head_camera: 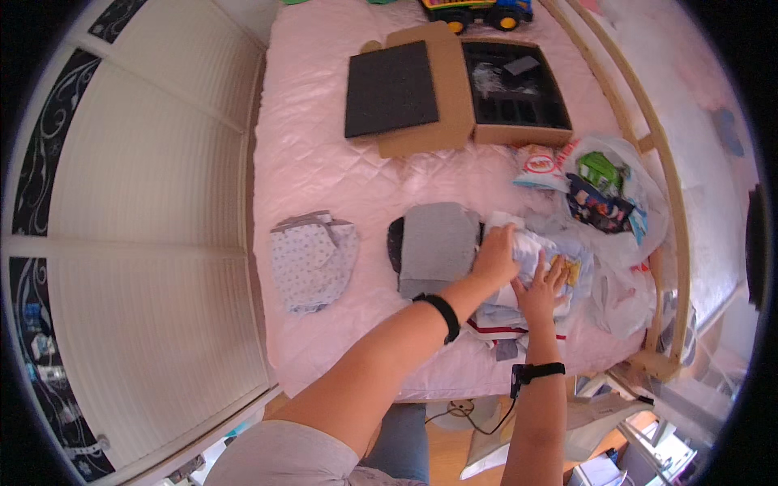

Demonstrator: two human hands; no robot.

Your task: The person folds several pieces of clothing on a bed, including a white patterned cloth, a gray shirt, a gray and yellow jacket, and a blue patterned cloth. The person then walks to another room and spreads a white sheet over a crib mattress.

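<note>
My left hand pinches the white cloth at the upper left of a pile of folded clothes. Beside it, my right hand lies with spread fingers on the same pile, next to a yellow print on light blue fabric. Left of the pile sits folded grey clothing, with something black partly under it. A folded white cloth with small dots and grey trim lies farther left on the pink quilted bedspread.
An open cardboard box with a black interior stands beyond the clothes, a black panel on its lid. Plastic bags holding packaged items lie at the right by a wooden bed rail. A toy truck is at the far edge.
</note>
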